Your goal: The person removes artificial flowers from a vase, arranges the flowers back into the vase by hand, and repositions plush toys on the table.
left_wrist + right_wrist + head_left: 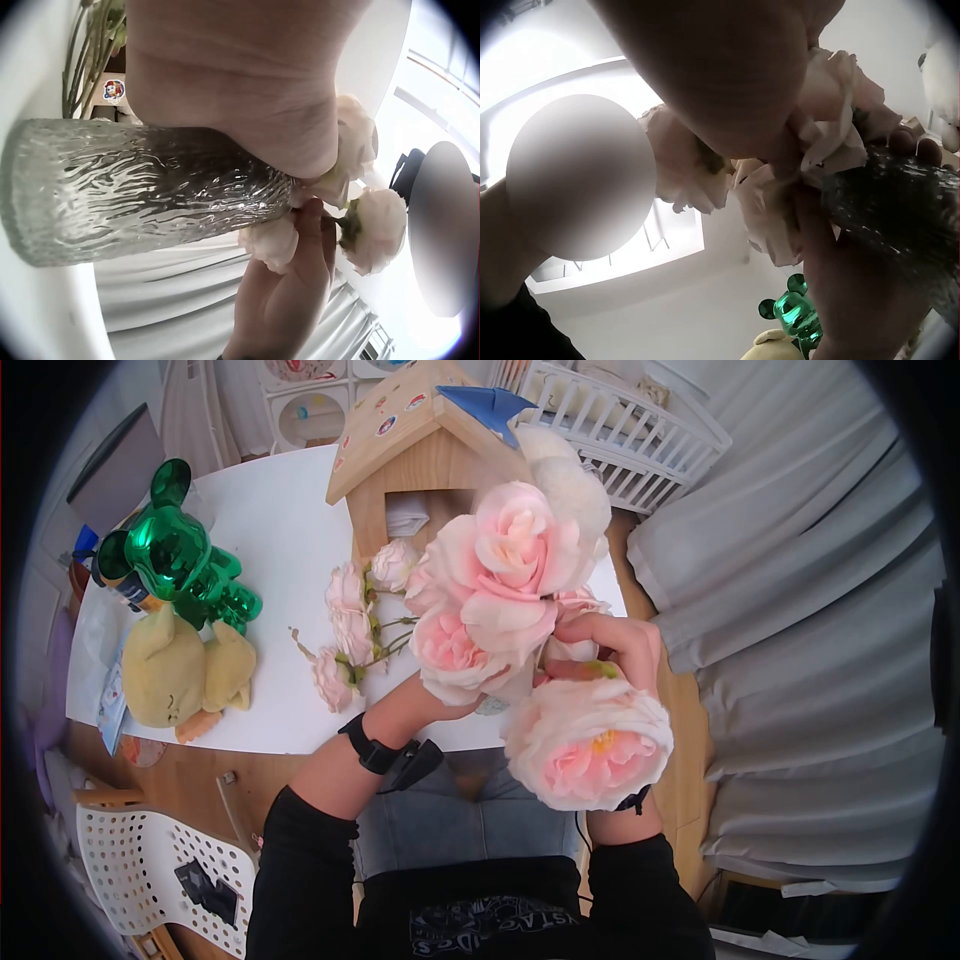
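In the left wrist view a ribbed clear glass vase (pixel 150 195) stands on the white table, and my left hand (pixel 232 82) wraps round its upper part. Pink artificial roses (pixel 515 555) fill the vase mouth and mostly hide the vase and left hand in the head view. My right hand (pixel 625 645) is at the right side of the blooms, with thumb and fingers pinching the short stem of a rose (pixel 379 229). This rose, its pale pink bloom facing the head camera, hangs outward beside the mouth. Left fingertips (pixel 904 140) show round the glass in the right wrist view.
Several loose roses (pixel 345 630) lie on the white table (pixel 285 495), left of the vase. Further left are a shiny green bear figure (pixel 170 545) and a yellow plush toy (pixel 165 670). A wooden house (pixel 440 455) stands behind; grey curtains (pixel 790 610) hang right.
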`<action>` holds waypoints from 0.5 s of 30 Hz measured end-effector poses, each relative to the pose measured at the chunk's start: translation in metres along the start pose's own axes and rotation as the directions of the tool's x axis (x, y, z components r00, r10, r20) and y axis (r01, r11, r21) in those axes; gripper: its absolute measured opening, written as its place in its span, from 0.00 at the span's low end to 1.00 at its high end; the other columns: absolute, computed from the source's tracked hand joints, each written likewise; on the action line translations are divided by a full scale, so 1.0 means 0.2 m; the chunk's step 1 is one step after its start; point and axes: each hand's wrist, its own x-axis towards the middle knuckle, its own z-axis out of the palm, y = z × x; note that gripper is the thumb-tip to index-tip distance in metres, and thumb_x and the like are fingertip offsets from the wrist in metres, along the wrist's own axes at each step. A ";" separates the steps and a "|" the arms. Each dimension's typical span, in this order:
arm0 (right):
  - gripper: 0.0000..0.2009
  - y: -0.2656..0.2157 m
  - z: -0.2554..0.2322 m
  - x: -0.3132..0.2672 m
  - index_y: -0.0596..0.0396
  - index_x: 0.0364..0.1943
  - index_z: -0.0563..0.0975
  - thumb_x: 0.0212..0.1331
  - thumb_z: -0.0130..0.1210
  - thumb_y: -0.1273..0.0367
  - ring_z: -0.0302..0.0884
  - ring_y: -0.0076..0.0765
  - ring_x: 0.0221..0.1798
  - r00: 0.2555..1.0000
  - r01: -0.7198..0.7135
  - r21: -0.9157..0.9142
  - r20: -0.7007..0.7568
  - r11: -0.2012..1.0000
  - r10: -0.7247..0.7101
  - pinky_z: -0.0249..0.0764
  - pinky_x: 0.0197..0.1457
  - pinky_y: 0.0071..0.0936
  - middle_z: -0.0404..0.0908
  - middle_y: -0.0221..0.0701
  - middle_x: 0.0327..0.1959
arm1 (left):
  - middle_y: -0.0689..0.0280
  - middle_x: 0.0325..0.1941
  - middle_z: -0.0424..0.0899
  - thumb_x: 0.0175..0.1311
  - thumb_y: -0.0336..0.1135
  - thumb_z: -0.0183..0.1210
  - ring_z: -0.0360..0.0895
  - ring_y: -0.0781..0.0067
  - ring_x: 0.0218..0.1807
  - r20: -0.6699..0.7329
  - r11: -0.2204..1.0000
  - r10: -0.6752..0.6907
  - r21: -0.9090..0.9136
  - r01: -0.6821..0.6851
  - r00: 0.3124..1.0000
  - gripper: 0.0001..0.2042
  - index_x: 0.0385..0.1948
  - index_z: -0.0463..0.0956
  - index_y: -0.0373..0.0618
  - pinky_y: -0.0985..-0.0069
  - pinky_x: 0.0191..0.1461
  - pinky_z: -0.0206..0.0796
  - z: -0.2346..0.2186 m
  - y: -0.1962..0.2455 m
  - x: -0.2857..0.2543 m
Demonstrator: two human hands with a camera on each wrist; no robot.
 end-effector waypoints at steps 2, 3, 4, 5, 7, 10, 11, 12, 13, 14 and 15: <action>0.09 0.01 -0.02 -0.01 0.52 0.38 0.88 0.54 0.73 0.66 0.76 0.46 0.60 0.999 0.046 -0.021 -0.010 0.999 -0.046 0.74 0.62 0.37 0.84 0.34 0.61 | 0.60 0.76 0.77 0.65 0.24 0.62 0.70 0.54 0.79 0.004 0.999 -0.021 -0.034 0.021 1.000 0.27 0.68 0.79 0.49 0.60 0.85 0.59 0.00 0.00 0.00; 0.10 0.00 -0.04 0.00 0.51 0.38 0.88 0.53 0.73 0.67 0.75 0.46 0.61 0.991 0.125 -0.121 0.067 0.985 -0.118 0.74 0.62 0.37 0.84 0.34 0.61 | 0.60 0.76 0.77 0.66 0.24 0.62 0.70 0.54 0.79 0.006 0.998 -0.027 -0.050 0.028 1.000 0.27 0.69 0.79 0.49 0.60 0.85 0.59 0.01 0.00 0.00; 0.10 -0.01 -0.05 0.01 0.51 0.38 0.88 0.52 0.74 0.67 0.75 0.45 0.61 0.971 0.214 -0.213 0.150 0.953 -0.185 0.73 0.62 0.37 0.84 0.34 0.60 | 0.60 0.77 0.77 0.66 0.24 0.62 0.70 0.54 0.79 0.005 0.998 -0.029 -0.063 0.030 1.000 0.27 0.69 0.79 0.49 0.60 0.85 0.59 -0.01 0.00 -0.01; 0.15 -0.04 -0.07 0.02 0.50 0.44 0.87 0.52 0.75 0.69 0.74 0.44 0.61 0.984 0.095 -0.159 0.167 0.983 -0.068 0.73 0.61 0.37 0.82 0.33 0.61 | 0.60 0.77 0.77 0.66 0.24 0.62 0.70 0.54 0.79 0.003 0.997 -0.030 -0.075 0.030 1.000 0.27 0.69 0.79 0.49 0.61 0.85 0.59 -0.01 0.01 -0.04; 0.19 -0.03 -0.06 0.02 0.51 0.49 0.86 0.51 0.76 0.69 0.73 0.44 0.61 0.991 -0.048 -0.070 0.118 0.996 0.056 0.73 0.61 0.38 0.82 0.33 0.62 | 0.60 0.77 0.76 0.66 0.25 0.62 0.70 0.54 0.79 -0.002 0.994 -0.036 -0.101 0.036 0.999 0.27 0.69 0.79 0.49 0.61 0.85 0.59 0.00 -0.01 0.00; 0.29 0.01 -0.03 0.01 0.54 0.62 0.80 0.54 0.78 0.71 0.72 0.47 0.61 0.999 -0.026 -0.037 0.026 0.999 0.027 0.73 0.60 0.37 0.79 0.37 0.66 | 0.59 0.77 0.76 0.67 0.25 0.62 0.70 0.54 0.79 -0.001 0.988 -0.058 -0.144 0.057 0.998 0.27 0.69 0.78 0.49 0.61 0.85 0.59 0.01 -0.01 0.02; 0.30 0.00 -0.05 0.02 0.54 0.64 0.78 0.56 0.77 0.71 0.72 0.48 0.61 0.995 0.096 -0.137 0.045 0.986 -0.090 0.74 0.59 0.38 0.78 0.38 0.67 | 0.59 0.77 0.76 0.67 0.25 0.61 0.70 0.54 0.80 -0.001 0.986 -0.064 -0.157 0.063 0.998 0.27 0.70 0.78 0.49 0.61 0.85 0.59 0.02 -0.02 0.04; 0.31 0.00 -0.06 0.03 0.54 0.67 0.76 0.57 0.76 0.72 0.72 0.50 0.61 0.976 0.218 -0.235 0.073 0.947 -0.206 0.74 0.59 0.38 0.78 0.39 0.67 | 0.59 0.77 0.76 0.67 0.25 0.61 0.70 0.54 0.80 -0.001 0.984 -0.066 -0.169 0.065 0.998 0.27 0.70 0.78 0.49 0.61 0.85 0.59 0.03 -0.02 0.06; 0.33 0.02 -0.05 0.02 0.51 0.69 0.76 0.57 0.77 0.72 0.72 0.51 0.61 0.975 0.220 -0.181 0.055 0.958 -0.214 0.74 0.58 0.36 0.77 0.42 0.67 | 0.59 0.77 0.76 0.67 0.26 0.61 0.70 0.54 0.80 -0.002 0.982 -0.066 -0.179 0.065 0.998 0.27 0.70 0.78 0.49 0.61 0.85 0.59 0.02 -0.03 0.06; 0.33 0.04 -0.05 0.01 0.51 0.69 0.76 0.57 0.77 0.72 0.72 0.51 0.61 0.975 0.224 -0.182 0.052 0.958 -0.218 0.74 0.58 0.36 0.77 0.42 0.67 | 0.59 0.77 0.76 0.67 0.26 0.61 0.70 0.54 0.80 -0.002 0.979 -0.068 -0.190 0.066 0.998 0.27 0.70 0.77 0.49 0.61 0.85 0.59 0.02 -0.02 0.04; 0.34 0.05 -0.04 0.00 0.53 0.68 0.76 0.56 0.77 0.73 0.73 0.49 0.59 0.969 0.245 -0.164 0.030 0.956 -0.243 0.74 0.57 0.36 0.77 0.41 0.66 | 0.59 0.77 0.76 0.67 0.26 0.61 0.70 0.54 0.80 -0.001 0.977 -0.073 -0.203 0.071 0.997 0.27 0.70 0.77 0.49 0.61 0.85 0.59 0.03 -0.02 0.07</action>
